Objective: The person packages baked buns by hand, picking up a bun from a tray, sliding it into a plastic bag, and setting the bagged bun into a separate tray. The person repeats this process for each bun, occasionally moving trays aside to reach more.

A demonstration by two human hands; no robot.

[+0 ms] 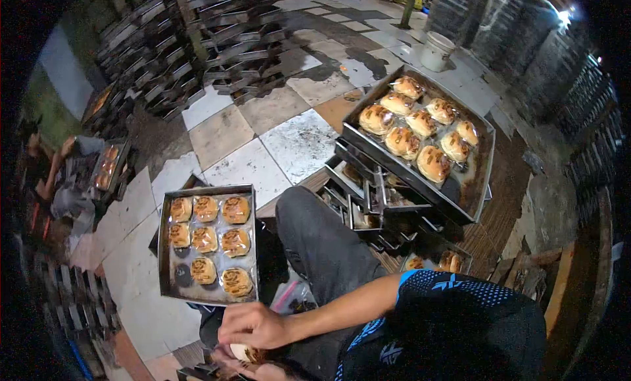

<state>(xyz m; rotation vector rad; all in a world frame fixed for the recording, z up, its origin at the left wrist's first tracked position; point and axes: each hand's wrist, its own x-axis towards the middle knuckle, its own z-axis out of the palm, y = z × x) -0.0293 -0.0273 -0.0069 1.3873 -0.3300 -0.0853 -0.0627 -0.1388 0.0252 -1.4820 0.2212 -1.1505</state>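
A round bun (245, 353) with dark marks on its crust is held low in front of my body, partly hidden by my fingers. My right hand (255, 324) curls over it from above, fingers bent and closed. Underneath, my left hand (246, 369) supports the bun, its fingers partly out of sight. Just beyond my hands is a square metal tray (164, 266) with several browned buns (204, 238) in rows, each in clear plastic with dark print. Clear plastic (296, 297) lies near my leg, beside my right forearm.
A larger tray (470, 196) of shiny wrapped buns (420, 123) rests on stacked trays (374, 210) at the right. Another person (62, 177) sits at the left beside a tray of buns (106, 165). Tray stacks (240, 39) and a white bucket (436, 51) stand farther back on the tiled floor.
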